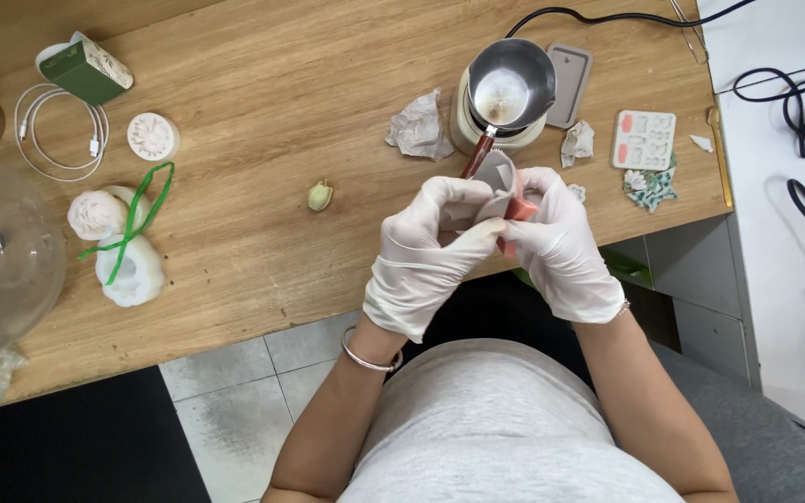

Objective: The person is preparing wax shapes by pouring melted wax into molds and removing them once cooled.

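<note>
Where tiled floor (pixel 235 382) shows, wooden table (pixel 263 112) ends.

Matt wooden table (pixel 263 112), shiny metal pot (pixel 511 84), smooth rubbery gloves (pixel 421 265), crumpled paper (pixel 418 126)

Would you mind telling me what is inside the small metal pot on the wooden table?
The metal pot shows a pale whitish residue on its bottom. What it stands on is mostly covered by it; only a cream-coloured base peeks out.
</note>
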